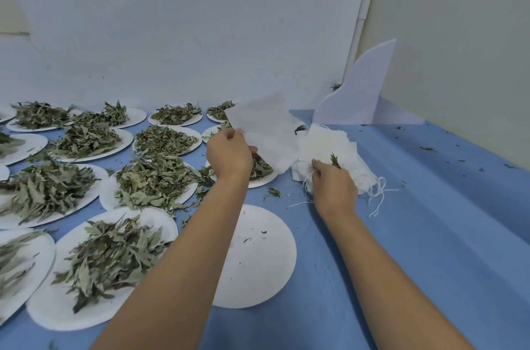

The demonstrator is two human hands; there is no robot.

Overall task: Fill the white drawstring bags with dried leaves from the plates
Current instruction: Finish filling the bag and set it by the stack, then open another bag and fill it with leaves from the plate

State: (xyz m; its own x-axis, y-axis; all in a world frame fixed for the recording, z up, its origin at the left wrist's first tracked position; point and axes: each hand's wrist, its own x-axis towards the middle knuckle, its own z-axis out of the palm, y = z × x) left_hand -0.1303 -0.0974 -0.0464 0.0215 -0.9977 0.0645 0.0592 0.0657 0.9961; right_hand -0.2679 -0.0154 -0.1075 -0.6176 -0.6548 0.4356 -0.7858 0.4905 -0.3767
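Observation:
My left hand (229, 153) pinches a flat white drawstring bag (265, 127) by its left edge and holds it up above a plate of dried leaves (262, 175). My right hand (334, 186) grips a small sprig of dried leaves (335, 161) and rests on a heap of white drawstring bags (329, 149) whose strings trail to the right. Many white plates piled with dried leaves (155, 177) cover the table's left half.
A white plate (258, 258) holding only crumbs lies between my forearms. A white curved board (358, 94) leans in the back corner. Blue table cloth (430, 220) stretches to the right, dotted with leaf bits, and walls close the back and right.

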